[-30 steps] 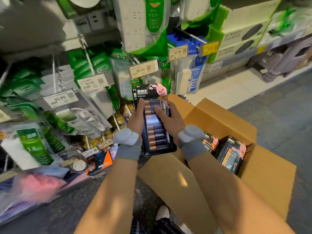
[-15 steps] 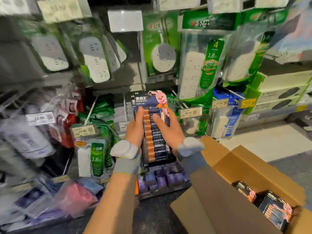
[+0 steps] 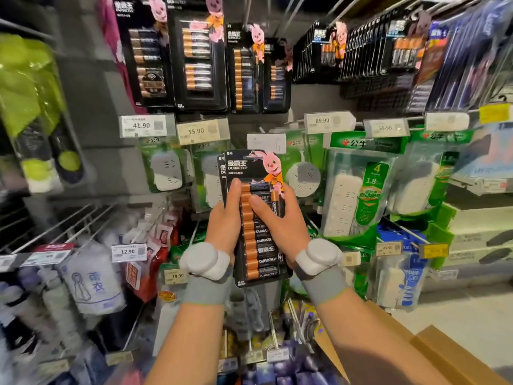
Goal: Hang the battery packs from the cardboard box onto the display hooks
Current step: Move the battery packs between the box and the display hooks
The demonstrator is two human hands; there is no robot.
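Note:
I hold a small stack of black Duracell battery packs (image 3: 256, 245) upright in front of me, pink bunny at the top. My left hand (image 3: 226, 220) grips the stack's left edge and my right hand (image 3: 277, 220) grips its right edge, thumbs across the front. More battery packs (image 3: 200, 54) hang on display hooks (image 3: 248, 9) in the top row, well above the held stack. Only a corner of the cardboard box (image 3: 444, 354) shows at the bottom right.
Price tags (image 3: 204, 131) line the hook ends between the battery row and the green power-strip packs (image 3: 363, 184) behind my hands. Wire hooks (image 3: 69, 226) with bagged goods jut out at the lower left. Pale floor (image 3: 472, 318) lies to the right.
Both hands have lifted the stack higher and my view has tilted up: the top battery row is now in sight and the box has dropped to the frame's corner.

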